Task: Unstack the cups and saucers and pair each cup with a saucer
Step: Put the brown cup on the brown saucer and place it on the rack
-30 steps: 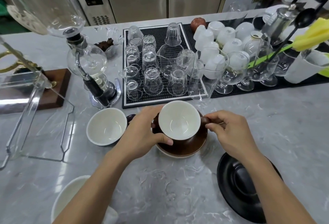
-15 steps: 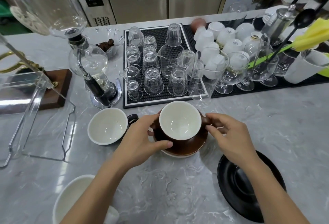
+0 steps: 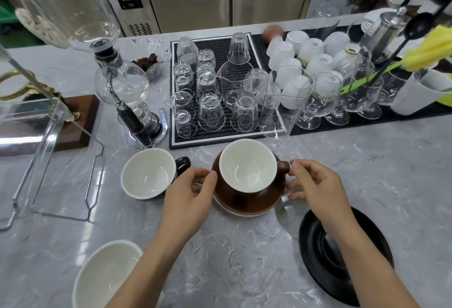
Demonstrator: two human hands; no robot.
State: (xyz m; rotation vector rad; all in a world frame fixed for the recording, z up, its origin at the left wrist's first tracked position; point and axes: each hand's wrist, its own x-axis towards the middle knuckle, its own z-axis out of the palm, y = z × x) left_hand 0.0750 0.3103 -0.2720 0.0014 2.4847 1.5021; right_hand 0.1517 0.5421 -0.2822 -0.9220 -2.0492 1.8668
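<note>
Brown cup (image 3: pixel 247 178) sits on the stacked saucers (image 3: pixel 247 209) mid-table: brown one on top, a white rim showing beneath. Left hand (image 3: pixel 188 200) has its fingers curled at the saucer edge, pinching it by the look of it. Right hand (image 3: pixel 318 185) pinches the cup handle, lower fingers at the saucer rim.

Risks, my read:
- Lifting the top saucer with the cup aboard: cup slides or tips.
- Saucers stick together, lower one drops back and chips.

Around:
- Black cup (image 3: pixel 149 173) just left, handle close to the left hand; easy to knock.
- Black saucer (image 3: pixel 352 266) under the right forearm, empty.
- White cup (image 3: pixel 105 280) near the front edge.
- Glass rack mat (image 3: pixel 220 136) and siphon brewer (image 3: pixel 129 102) directly behind, tight clearance for any forward move.
</note>
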